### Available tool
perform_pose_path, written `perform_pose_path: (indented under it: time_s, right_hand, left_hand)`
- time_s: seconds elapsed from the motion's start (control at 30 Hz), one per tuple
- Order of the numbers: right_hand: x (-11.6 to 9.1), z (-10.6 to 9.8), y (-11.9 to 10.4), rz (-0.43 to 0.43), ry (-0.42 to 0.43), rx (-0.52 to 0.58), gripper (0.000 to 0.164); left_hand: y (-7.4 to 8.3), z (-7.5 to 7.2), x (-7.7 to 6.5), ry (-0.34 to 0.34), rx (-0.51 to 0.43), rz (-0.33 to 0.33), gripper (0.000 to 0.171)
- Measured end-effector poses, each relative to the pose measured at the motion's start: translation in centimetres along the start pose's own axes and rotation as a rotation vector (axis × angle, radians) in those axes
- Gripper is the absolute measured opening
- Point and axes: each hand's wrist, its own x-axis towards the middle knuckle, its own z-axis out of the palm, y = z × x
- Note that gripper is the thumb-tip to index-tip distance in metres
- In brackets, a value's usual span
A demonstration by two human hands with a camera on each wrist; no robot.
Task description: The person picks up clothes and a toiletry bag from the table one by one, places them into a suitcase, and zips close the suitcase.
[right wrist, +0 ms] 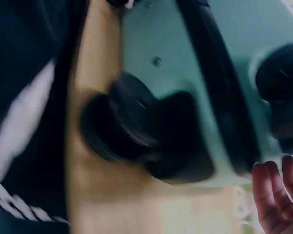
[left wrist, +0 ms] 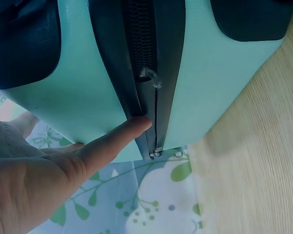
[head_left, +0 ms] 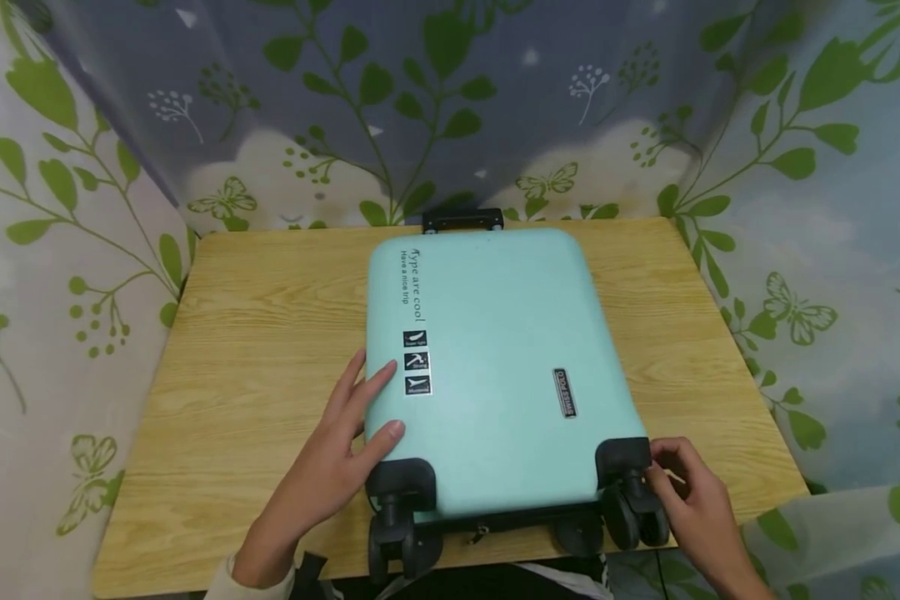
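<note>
A mint-green hard-shell suitcase [head_left: 495, 333] lies flat, its black-wheeled end towards me and a black handle [head_left: 462, 219] at the far end. My left hand [head_left: 337, 442] rests with spread fingers on its left side, thumb over the top edge. In the left wrist view one finger touches the black zipper band [left wrist: 171, 73], short of a small metal zipper pull [left wrist: 156, 154]. My right hand [head_left: 693, 500] is at the near right corner, fingers bent loosely beside the wheel [head_left: 633, 512]. In the right wrist view its fingertips [right wrist: 263, 170] meet the band's edge; the thumb is hidden there.
The suitcase lies on a light wooden table [head_left: 255, 317], its wheels reaching the near edge. Leaf-patterned curtains [head_left: 307, 108] hang behind and at both sides. Another zipper pull [head_left: 479, 534] shows at the near end. The person's dark clothing [right wrist: 29, 97] is close to the table edge.
</note>
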Motion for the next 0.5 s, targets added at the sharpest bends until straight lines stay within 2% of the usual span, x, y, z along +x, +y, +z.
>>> perform_pose_path:
  time_s: [0.13,0.23,0.3,0.5]
  right_hand:
    - [-0.7,0.7,1.3,0.114,-0.122,0.184,0.015]
    - [-1.0,0.8,1.6,0.149,-0.202,0.325,0.020]
    - [-1.2,0.7,1.6,0.185,-0.223,0.316,0.021]
    - [-2.2,0.6,2.5,0.105,-0.226,0.317,0.019]
  left_hand:
    - [0.2,0.0,0.0,-0.007,-0.002,-0.009,0.066]
    - [0.2,-0.1,0.0,-0.007,-0.007,-0.016,0.066]
    - [0.1,-0.1,0.0,-0.005,-0.015,-0.017,0.065]
    - [0.1,-0.1,-0.1,-0.002,-0.016,-0.017,0.065]
